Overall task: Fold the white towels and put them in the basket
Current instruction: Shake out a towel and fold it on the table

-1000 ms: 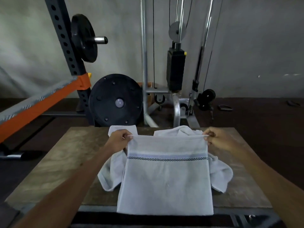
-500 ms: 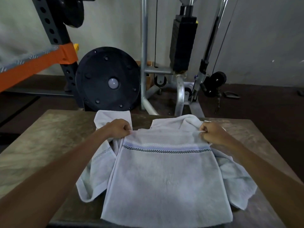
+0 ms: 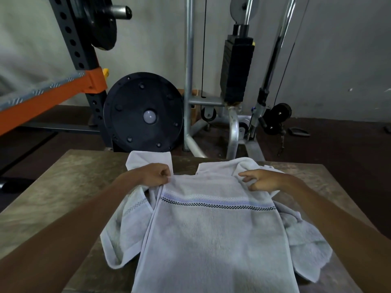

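A white towel (image 3: 213, 240) with a blue and black checked stripe lies spread flat on the wooden table (image 3: 53, 197), its near end reaching the front edge. My left hand (image 3: 155, 174) pinches its far left corner. My right hand (image 3: 261, 179) hovers over the far right corner with fingers loosened and holds nothing. More white towels (image 3: 127, 225) lie crumpled beneath it and stick out to the left, right and back. No basket is in view.
Behind the table stand a black weight plate (image 3: 143, 113), a dark rack upright with an orange bracket (image 3: 93, 81), and a cable machine with a black weight stack (image 3: 237, 66). Dark floor lies around the table.
The towel has been lowered from held up in the air onto the table. My right hand has let go of its far right corner; my left hand still pinches its corner.
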A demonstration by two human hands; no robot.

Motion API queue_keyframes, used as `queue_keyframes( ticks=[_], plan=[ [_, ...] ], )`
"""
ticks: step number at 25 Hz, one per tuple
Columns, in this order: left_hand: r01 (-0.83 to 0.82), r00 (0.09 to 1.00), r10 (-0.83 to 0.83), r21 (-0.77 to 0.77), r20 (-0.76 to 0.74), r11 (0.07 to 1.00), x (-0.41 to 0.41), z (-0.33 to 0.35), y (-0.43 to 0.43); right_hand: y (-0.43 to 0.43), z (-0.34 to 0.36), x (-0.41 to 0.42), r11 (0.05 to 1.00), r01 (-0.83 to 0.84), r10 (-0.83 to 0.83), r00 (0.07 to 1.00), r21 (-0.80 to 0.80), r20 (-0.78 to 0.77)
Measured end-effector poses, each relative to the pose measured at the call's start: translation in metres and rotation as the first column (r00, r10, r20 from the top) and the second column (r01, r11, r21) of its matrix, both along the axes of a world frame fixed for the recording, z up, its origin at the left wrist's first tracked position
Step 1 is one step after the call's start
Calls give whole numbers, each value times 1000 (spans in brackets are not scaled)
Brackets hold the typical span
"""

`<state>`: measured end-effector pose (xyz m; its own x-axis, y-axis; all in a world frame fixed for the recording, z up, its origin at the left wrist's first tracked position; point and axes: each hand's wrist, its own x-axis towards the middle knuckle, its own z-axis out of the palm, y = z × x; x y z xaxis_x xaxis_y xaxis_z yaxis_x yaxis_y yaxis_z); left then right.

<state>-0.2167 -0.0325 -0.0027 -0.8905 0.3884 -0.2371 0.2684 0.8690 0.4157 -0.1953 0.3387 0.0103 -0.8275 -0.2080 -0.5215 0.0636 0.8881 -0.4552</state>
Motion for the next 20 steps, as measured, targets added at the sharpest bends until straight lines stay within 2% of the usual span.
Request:
queue_keyframes(
  ticks=[1,3,5,8,11,15,20],
  plan=[
    [12,1000,-12,-30,6,999,1,-3,0,-3,0,0,1000,-18,18,1000,21,-7],
    [9,1000,-8,26,-26,1000,3,-6,1,-4,-1,-2,998,-24,26,999,54,-34],
    [-24,996,37,151,-86,988,4,-2,0,-2,-1,-4,997,-39,44,997,74,-61],
    [-91,990,124,369,-66,925,9,11,-5,1,10,2,997,-43,52,986,57,-161],
    [-96,983,158,481,-89,871,26,32,-7,5,35,21,1000,3,-6,966,-15,-258],
    [-55,970,171,527,-173,848,66,63,-9,11,61,52,994,44,-76,939,-101,-337],
    [-33,966,156,503,-205,864,106,81,-23,5,71,88,980,74,-161,846,-186,-508]
  ],
)
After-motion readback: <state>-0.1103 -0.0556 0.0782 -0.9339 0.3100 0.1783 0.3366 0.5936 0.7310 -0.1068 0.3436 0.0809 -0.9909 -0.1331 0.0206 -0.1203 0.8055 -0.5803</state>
